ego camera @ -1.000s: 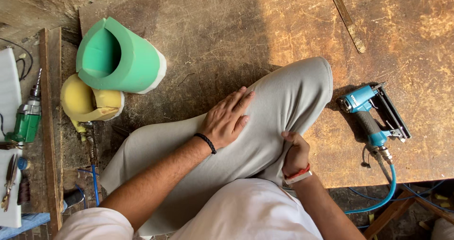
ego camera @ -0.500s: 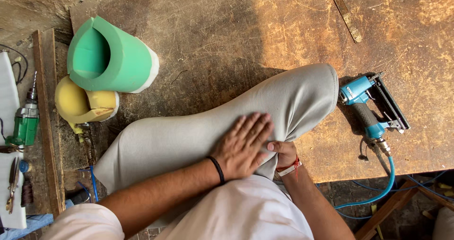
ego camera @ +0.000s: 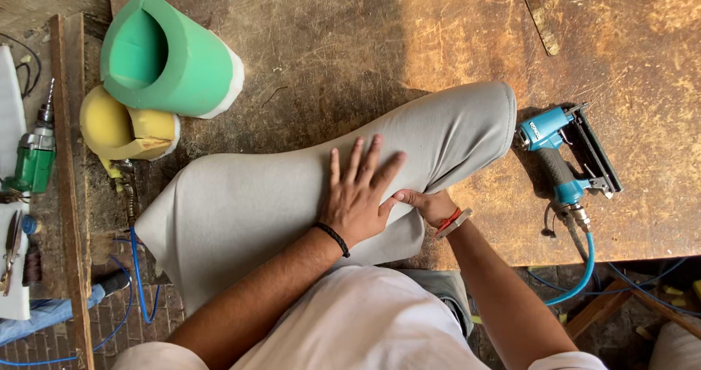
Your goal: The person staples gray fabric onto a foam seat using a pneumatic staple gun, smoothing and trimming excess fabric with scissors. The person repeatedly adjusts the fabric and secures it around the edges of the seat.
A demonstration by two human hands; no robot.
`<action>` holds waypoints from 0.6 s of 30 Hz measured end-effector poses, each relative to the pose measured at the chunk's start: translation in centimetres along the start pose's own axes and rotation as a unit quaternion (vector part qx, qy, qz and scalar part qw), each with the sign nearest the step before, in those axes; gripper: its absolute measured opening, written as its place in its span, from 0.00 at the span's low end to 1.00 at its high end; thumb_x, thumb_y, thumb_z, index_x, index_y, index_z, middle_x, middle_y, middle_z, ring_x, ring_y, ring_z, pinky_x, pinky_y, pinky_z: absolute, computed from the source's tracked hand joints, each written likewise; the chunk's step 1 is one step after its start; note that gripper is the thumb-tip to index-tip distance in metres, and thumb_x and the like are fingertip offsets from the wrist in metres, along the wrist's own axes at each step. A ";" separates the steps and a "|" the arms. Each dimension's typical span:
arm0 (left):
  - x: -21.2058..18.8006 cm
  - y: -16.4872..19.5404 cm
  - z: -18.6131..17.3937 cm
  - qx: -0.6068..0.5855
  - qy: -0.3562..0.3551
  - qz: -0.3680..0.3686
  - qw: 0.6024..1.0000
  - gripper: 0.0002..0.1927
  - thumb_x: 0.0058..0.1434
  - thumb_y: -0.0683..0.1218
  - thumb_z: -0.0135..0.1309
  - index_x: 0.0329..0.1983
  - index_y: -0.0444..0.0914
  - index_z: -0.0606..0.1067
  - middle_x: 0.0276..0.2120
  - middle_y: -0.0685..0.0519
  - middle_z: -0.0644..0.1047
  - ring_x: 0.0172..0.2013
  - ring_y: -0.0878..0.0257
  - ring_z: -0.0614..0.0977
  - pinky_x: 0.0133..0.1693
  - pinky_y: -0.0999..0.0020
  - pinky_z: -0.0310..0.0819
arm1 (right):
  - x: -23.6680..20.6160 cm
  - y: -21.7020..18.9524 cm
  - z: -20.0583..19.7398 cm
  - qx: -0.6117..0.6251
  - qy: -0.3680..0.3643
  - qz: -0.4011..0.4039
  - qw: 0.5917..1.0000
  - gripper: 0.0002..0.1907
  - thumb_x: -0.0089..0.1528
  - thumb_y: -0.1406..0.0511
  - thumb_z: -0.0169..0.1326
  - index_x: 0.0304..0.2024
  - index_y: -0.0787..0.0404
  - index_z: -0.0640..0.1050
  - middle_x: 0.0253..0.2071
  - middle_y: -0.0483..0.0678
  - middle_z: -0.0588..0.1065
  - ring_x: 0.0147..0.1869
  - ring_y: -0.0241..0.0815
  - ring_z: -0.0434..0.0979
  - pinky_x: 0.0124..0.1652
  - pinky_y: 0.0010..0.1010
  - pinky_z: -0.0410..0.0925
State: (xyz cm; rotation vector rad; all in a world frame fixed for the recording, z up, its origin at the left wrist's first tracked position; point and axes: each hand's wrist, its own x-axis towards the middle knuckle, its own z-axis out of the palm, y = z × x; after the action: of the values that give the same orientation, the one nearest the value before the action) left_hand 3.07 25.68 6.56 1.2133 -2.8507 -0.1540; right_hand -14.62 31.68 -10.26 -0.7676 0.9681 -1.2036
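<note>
A worn wooden workbench (ego camera: 350, 41) carries a long cushion wrapped in grey fabric (ego camera: 241, 209), which lies diagonally across it from lower left to upper right. A rolled green foam piece (ego camera: 171, 60) and a yellow foam piece (ego camera: 120, 125) sit at upper left, with a blue pneumatic staple gun (ego camera: 566, 155) and its hose just beside the cushion's right end. The left hand (ego camera: 358, 191) presses flat on the fabric with fingers spread, gripping nothing, while the right hand (ego camera: 431, 206), touching the left thumb, pinches the fabric's lower edge.
</note>
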 end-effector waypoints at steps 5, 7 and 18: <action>1.1 0.7 -1.4 -0.045 -0.092 -0.178 0.979 0.58 0.50 0.60 0.66 0.78 0.50 0.45 0.76 0.40 0.44 0.75 0.38 0.46 0.66 0.23 0.30 | 1.0 -0.8 0.1 -0.095 0.019 0.023 0.995 0.31 0.56 0.61 0.69 0.57 0.70 0.75 0.51 0.57 0.80 0.54 0.48 0.81 0.54 0.38 0.76; 1.1 1.1 -1.6 -0.039 -0.086 -0.189 0.977 0.58 0.51 0.59 0.67 0.78 0.50 0.45 0.77 0.40 0.44 0.75 0.38 0.46 0.66 0.21 0.30 | 1.2 -1.3 0.1 -0.077 0.005 0.068 0.995 0.28 0.58 0.59 0.68 0.54 0.72 0.78 0.50 0.60 0.82 0.53 0.50 0.84 0.53 0.40 0.78; 1.6 2.5 0.0 0.017 -0.069 -0.258 0.964 0.59 0.53 0.53 0.68 0.78 0.50 0.41 0.76 0.40 0.41 0.75 0.38 0.44 0.62 0.13 0.30 | 4.0 -5.2 0.8 -0.239 -0.091 -0.048 0.966 0.19 0.60 0.57 0.66 0.45 0.67 0.83 0.44 0.52 0.83 0.47 0.43 0.82 0.50 0.36 0.74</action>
State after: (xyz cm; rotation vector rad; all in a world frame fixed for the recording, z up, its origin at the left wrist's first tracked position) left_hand 0.13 26.29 6.80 2.0006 -2.5780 -0.2095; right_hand -15.67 26.67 -6.08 -1.2966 1.0916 -0.9666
